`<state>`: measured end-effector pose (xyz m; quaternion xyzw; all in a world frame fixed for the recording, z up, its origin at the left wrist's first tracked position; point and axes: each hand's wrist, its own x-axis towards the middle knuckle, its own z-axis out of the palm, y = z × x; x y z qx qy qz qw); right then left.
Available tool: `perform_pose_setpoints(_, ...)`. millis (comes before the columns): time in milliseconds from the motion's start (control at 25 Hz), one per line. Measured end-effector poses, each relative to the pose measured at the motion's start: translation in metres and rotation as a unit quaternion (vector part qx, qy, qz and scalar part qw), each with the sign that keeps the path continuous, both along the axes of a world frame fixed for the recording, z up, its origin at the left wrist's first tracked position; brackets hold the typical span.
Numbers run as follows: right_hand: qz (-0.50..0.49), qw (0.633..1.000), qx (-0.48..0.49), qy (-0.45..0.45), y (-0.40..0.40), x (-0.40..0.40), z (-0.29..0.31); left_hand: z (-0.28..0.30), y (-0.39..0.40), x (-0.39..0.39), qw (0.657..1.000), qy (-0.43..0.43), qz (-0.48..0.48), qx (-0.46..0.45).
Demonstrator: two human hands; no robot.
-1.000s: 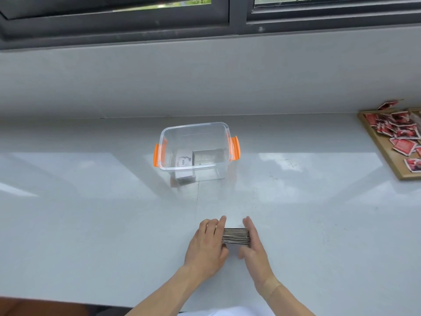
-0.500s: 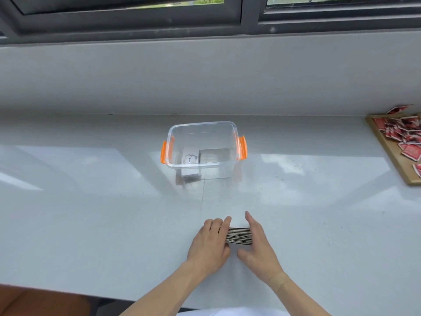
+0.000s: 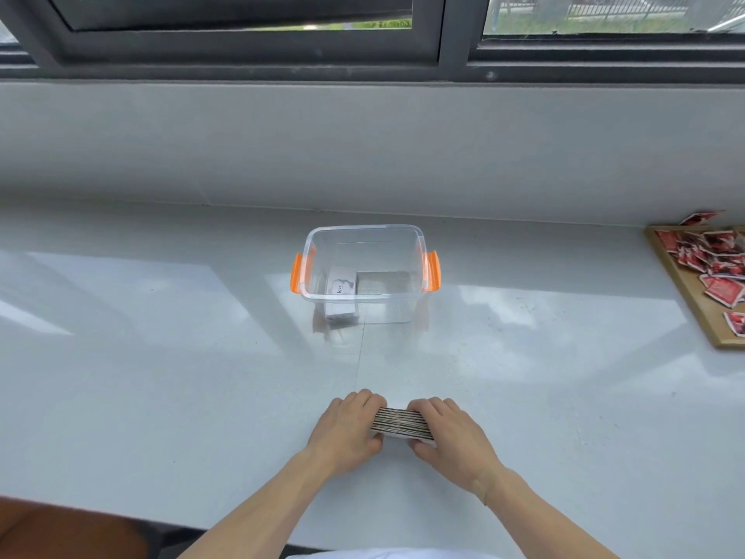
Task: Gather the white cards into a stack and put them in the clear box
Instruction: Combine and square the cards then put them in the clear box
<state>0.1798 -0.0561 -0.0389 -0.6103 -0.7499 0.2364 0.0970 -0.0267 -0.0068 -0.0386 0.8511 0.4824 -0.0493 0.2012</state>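
A stack of white cards [image 3: 401,422] stands on edge on the white counter near me, its striped side facing up. My left hand [image 3: 348,427] presses against its left end and my right hand [image 3: 447,433] curls over its right end, so both hands grip it. The clear box [image 3: 365,272] with orange handles sits farther back, straight ahead, lid off. Inside it lie a white card stack [image 3: 342,290] on the left and a grey stack [image 3: 385,282] on the right.
A wooden tray [image 3: 685,292] with several red packets lies at the right edge of the counter. A grey wall and a dark window frame [image 3: 455,54] run along the back. The counter's front edge is just below my forearms.
My right hand has curled its fingers over the top of the stack, which was flat against its side before. The camera view has shifted slightly; the box stays in place.
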Motion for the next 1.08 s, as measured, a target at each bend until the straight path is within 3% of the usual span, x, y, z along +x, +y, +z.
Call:
perform_pose_setpoints(200,-0.003,0.999,0.051,0.01,0.002,-0.002,0.003,0.002,-0.004,-0.012,0.998,-0.046,0.027,0.034)
perform_pose_setpoints(360,-0.014,1.0,0.003,-0.02,-0.006,-0.014,-0.006,-0.005,-0.015,-0.001,0.999,-0.009,0.05,0.005)
perform_pose_setpoints(600,-0.022,0.999,0.012,-0.028,-0.004,-0.009,-0.002,-0.004,-0.018,-0.005,0.996,-0.046,0.064,0.029)
perform_pose_setpoints(760,-0.01,0.999,-0.021,-0.049,-0.01,-0.011,-0.004,-0.008,-0.028,-0.001,0.997,-0.025,0.066,0.011)
perform_pose_setpoints(960,-0.028,0.999,0.019,-0.031,-0.001,-0.005,0.002,-0.003,-0.022,-0.002,0.991,-0.089,0.084,0.046)
perform_pose_setpoints(1080,-0.028,0.999,-0.009,-0.035,-0.007,-0.009,-0.005,-0.008,-0.024,0.0,0.995,-0.057,0.078,0.018)
